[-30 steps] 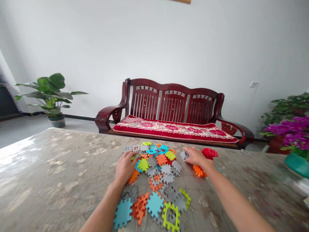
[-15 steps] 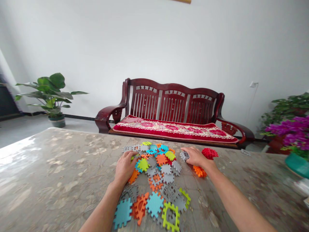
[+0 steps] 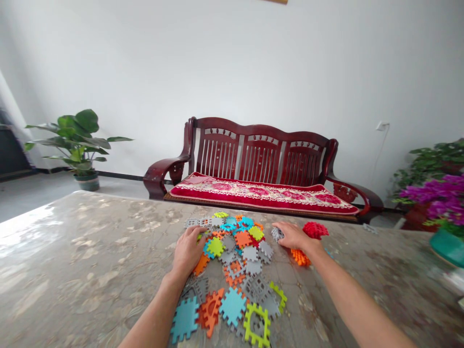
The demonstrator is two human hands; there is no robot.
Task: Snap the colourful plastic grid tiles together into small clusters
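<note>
A heap of toothed plastic interlocking tiles in grey, blue, orange and lime green lies mid-table, including an orange tile (image 3: 243,239) and a blue tile (image 3: 233,307). Along the heap's left edge rests my left hand (image 3: 188,246), palm down with its fingers laid over the pieces near a lime tile (image 3: 216,247); its fingertips are partly hidden. My right hand (image 3: 292,235), right of the heap, has its fingers closed on a grey tile (image 3: 277,234). Beside that hand sit a red cluster of joined tiles (image 3: 314,229) and an orange cluster (image 3: 300,257), partly behind the wrist.
The patterned tabletop (image 3: 90,270) spreads under everything. A lone grey piece (image 3: 369,228) lies near the far right edge. At the right stands a teal pot (image 3: 447,246) with purple flowers. Beyond the table is a wooden bench (image 3: 261,130); a potted plant (image 3: 87,181) stands left.
Both hands keep nearly the same places. The right hand and its grey tile show only a very slight shift, and the whole view moves a little.
</note>
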